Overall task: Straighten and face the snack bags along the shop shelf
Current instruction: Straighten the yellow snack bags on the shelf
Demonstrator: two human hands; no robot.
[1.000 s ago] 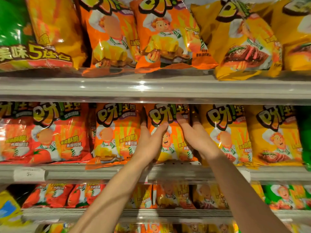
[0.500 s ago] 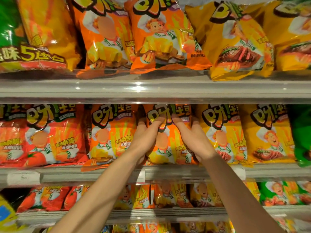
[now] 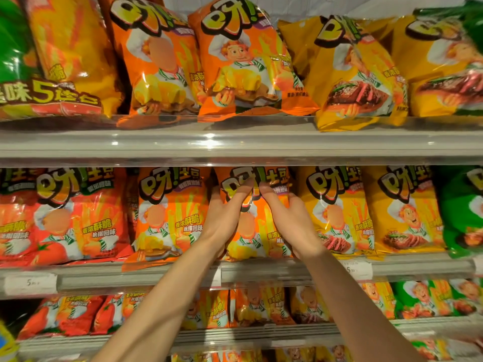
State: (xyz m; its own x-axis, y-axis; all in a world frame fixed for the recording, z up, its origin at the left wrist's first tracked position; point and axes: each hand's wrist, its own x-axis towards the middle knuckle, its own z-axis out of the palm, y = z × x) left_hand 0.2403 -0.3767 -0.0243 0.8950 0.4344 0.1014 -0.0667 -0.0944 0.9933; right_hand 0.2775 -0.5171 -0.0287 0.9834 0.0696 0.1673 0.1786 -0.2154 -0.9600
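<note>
An orange snack bag (image 3: 257, 239) stands upright in the middle of the middle shelf (image 3: 156, 276). My left hand (image 3: 226, 218) grips its left side, thumb across the front near the top. My right hand (image 3: 290, 220) grips its right side, thumb on the front next to the left thumb. The fingers of both hands are hidden behind the bag. To its left stands another orange bag (image 3: 170, 215), its bottom edge hanging over the shelf lip. A yellow steak-flavour bag (image 3: 337, 212) stands to the right.
Red tomato bags (image 3: 62, 218) fill the middle shelf's left end, a further yellow bag (image 3: 402, 210) and a green bag (image 3: 462, 212) its right end. The upper shelf (image 3: 235, 145) carries large orange and yellow bags. Lower shelves hold smaller bags. Price tags (image 3: 30, 283) sit on the shelf rail.
Both hands have slid up the orange bag and closed inward, so the thumbs now meet near its top. The view has shifted slightly.
</note>
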